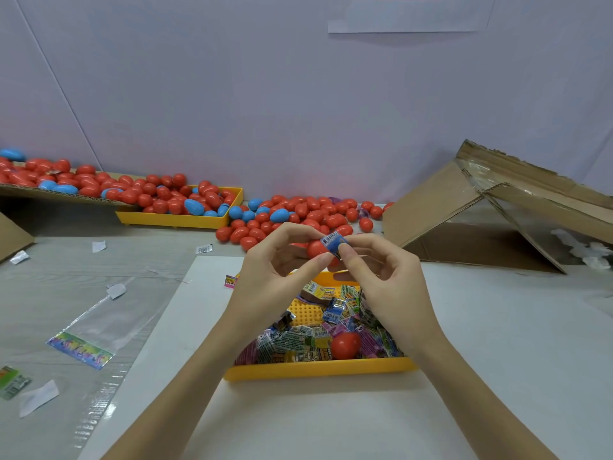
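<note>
While left hand [275,263] grips red egg [315,249], right hand [381,277] pinches blue packet [333,242].

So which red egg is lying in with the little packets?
The lone red egg in the near yellow tray. The rest are piled at the back, except one the left hand holds.

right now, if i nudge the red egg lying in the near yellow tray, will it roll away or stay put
It would probably rock rather than roll far: the red egg is nested among crinkled packets. Its smooth, glossy shell looks slippery and is likely light, hollow plastic. The rim of the yellow tray should stop it anyway.
</note>
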Demonstrator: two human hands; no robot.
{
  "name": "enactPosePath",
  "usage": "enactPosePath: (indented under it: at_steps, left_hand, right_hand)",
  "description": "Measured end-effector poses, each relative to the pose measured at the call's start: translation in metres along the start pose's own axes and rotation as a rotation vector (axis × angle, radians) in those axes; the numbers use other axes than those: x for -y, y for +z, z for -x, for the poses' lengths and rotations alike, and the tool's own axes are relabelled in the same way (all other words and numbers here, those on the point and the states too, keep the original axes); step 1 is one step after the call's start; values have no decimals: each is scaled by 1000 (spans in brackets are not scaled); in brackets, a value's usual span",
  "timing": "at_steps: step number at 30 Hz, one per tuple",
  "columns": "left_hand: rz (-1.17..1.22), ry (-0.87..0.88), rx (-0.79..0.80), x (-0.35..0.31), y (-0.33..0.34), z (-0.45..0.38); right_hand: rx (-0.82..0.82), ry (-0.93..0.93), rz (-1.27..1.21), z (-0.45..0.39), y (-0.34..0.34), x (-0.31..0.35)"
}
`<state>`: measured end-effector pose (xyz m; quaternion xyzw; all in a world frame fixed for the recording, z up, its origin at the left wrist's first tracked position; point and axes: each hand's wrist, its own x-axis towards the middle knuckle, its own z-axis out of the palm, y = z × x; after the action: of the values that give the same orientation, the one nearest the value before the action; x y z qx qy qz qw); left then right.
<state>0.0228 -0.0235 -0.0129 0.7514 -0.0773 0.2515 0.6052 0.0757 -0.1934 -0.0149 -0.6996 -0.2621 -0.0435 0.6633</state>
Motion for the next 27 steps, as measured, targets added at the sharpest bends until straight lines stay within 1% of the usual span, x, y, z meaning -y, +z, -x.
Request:
enactPosePath:
  at_steps: [6, 11, 17, 20, 23, 27]
  left_hand:
    - [42, -22, -38, 1, 0, -1]
    - [-8, -6, -46, 5, 1, -1]
    - [9, -4, -69, 3, -1, -2]
    - [14, -5, -54, 2, -2, -1]
    - [-5, 0, -26, 1, -3, -1]
    - [-35, 9, 9, 0, -3, -1]
  right_hand:
    - [7, 24, -23, 1, 4, -3]
    - [-5, 32, -2, -1, 2, -4]
    - [-6, 132, -202, 3, 1, 0]
    - [3, 149, -233, 2, 1, -1]
    - [-6, 114, -179, 1, 1, -3]
    - [-3, 8, -27, -2, -2, -4]
